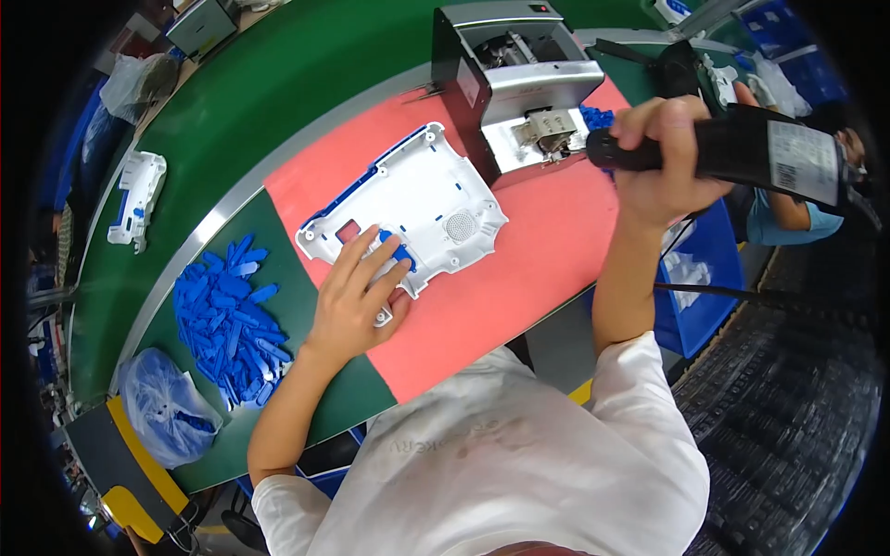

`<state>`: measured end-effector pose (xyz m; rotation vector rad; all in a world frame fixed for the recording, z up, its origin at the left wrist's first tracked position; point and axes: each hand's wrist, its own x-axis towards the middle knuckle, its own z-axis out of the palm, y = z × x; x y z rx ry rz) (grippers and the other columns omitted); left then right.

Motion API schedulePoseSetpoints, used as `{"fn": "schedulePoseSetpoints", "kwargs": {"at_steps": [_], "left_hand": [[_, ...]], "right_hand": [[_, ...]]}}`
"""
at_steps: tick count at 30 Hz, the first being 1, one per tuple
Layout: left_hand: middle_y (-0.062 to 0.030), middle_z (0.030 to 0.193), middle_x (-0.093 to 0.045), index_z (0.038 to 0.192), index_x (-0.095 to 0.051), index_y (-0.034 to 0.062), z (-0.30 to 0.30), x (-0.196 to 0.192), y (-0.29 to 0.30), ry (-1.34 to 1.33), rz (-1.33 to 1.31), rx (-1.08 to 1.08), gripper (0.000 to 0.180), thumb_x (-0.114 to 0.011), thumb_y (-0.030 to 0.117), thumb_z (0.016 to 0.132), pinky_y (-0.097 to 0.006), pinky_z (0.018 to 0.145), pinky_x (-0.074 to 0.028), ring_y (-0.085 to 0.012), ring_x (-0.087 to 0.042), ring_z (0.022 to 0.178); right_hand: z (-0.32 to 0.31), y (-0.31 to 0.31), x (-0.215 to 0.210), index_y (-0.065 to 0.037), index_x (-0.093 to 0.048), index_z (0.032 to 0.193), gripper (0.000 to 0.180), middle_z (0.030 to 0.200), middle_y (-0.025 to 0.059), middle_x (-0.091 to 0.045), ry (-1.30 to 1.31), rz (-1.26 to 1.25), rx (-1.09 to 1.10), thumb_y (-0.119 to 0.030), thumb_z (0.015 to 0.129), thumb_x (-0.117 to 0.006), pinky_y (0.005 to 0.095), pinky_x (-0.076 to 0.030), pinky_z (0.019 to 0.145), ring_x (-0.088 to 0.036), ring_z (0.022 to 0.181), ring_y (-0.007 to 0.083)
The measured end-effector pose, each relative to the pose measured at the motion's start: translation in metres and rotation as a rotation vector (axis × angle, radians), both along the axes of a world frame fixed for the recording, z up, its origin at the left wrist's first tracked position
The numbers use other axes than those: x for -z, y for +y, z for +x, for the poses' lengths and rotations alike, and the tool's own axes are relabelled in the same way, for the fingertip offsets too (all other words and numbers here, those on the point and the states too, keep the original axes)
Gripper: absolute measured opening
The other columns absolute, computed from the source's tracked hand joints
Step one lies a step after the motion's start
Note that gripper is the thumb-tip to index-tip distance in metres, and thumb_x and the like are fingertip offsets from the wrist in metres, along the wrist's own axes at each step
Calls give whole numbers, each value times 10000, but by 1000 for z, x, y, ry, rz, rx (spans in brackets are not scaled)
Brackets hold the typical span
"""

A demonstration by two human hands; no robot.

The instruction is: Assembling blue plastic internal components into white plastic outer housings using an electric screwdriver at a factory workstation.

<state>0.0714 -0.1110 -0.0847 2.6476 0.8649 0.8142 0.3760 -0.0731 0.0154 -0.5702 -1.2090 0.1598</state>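
Note:
A white plastic housing [417, 199] with a blue strip along its far-left edge lies open side up on a pink mat [501, 278]. My left hand [357, 287] rests on its near-left part, fingers spread, the fingertips touching a blue plastic piece [399, 250] inside it. My right hand [666, 153] is raised at the right, fingers wrapped round a black electric screwdriver [742, 148] with a white label. The tool is held roughly level, off the housing. Beyond the housing stands a black and silver screw feeder [533, 88].
A heap of blue plastic strips [232, 315] lies left of the mat, near a clear bag [167, 408]. Another white housing part [137, 199] sits far left on the green bench. A blue bin [700, 278] stands at the right; a co-worker's arm [788, 211] shows beyond.

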Motion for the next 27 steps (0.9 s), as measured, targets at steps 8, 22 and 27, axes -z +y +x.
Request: {"fn": "schedulePoseSetpoints", "kwargs": {"at_steps": [8,22,27], "left_hand": [[-126,1235,-593,1015,-669,42,6,3,8,-41,-15,1,390,-735,61,631,-467,975,-464,-367,-501,1229],[-85,1258,-579,1040,-671,53,-2,14,12,-103,-39,-42,368,-721,113,680,-429,919,-508,-331,-527,1179],[-65,1198,-597,983,-689,51,-2,16,10,-141,-14,-45,331,-711,141,665,-418,910,-501,-306,-530,1141]], "right_hand": [[-4,9,15,76,-363,1283,573,646,32,-577,-14,-189,-77,100,779,-633,223,-430,478,-527,483,90],[-144,22,45,-59,-190,1348,636,600,92,-509,-208,-313,-299,58,828,-538,330,-485,485,-496,446,158],[-155,15,42,-59,-155,1372,688,599,84,-502,-163,-360,-273,64,809,-531,335,-481,465,-490,435,156]]}}
